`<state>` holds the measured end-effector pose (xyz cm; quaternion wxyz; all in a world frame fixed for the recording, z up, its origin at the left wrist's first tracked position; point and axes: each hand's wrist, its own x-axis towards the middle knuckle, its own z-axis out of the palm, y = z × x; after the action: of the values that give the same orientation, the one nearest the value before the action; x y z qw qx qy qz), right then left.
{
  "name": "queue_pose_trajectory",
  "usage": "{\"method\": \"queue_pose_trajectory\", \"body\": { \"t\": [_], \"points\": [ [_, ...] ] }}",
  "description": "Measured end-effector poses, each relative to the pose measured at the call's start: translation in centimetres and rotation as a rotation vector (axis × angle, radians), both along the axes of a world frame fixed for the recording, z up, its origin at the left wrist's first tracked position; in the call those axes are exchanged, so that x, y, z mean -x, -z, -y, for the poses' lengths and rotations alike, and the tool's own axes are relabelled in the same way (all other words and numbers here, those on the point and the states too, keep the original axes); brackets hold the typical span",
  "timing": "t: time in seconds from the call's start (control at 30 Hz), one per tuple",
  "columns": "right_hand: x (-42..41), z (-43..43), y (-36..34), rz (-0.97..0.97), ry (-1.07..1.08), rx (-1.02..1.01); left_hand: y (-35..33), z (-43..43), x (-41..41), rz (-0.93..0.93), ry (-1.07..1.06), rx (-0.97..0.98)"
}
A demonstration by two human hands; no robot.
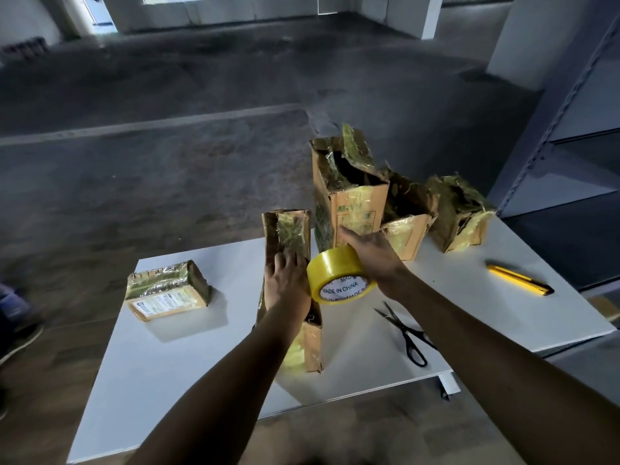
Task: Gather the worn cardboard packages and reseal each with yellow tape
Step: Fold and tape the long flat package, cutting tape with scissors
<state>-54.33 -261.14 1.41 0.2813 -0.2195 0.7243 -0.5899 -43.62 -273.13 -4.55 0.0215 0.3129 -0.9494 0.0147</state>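
A tall worn cardboard package [291, 234] stands upright near the middle of the white table [188, 357]. My left hand [285, 280] lies on its near face with fingers spread towards the top. My right hand [372, 255] grips a roll of yellow tape [339, 275] just right of that package. Behind it stands a taller torn package [349, 196], and two more torn ones [407, 223] [461, 213] sit to the right. A flat taped package [167, 290] lies at the left.
Black scissors [406, 333] lie right of my right forearm. A yellow utility knife [518, 276] rests near the table's right edge. Grey metal shelving [577, 135] stands at the right. Bare concrete floor stretches beyond the table. A shoe [20, 330] shows at the far left.
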Motion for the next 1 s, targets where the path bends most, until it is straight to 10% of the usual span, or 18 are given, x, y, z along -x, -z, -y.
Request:
{"method": "queue_pose_trajectory", "body": {
  "t": [0.37,0.63,1.0],
  "points": [
    [0.9,-2.8,3.8,-0.067,-0.222,-0.294,0.6,0.7,-0.8,-0.172,-0.009,-0.063],
    [0.3,-3.3,6.5,0.015,-0.263,-0.115,0.1,0.9,-0.7,-0.082,-0.056,-0.236],
    [2.5,-3.9,10.3,-0.406,-0.262,-0.343,-0.2,0.1,0.0,-0.047,-0.053,-0.222]
  ]
}}
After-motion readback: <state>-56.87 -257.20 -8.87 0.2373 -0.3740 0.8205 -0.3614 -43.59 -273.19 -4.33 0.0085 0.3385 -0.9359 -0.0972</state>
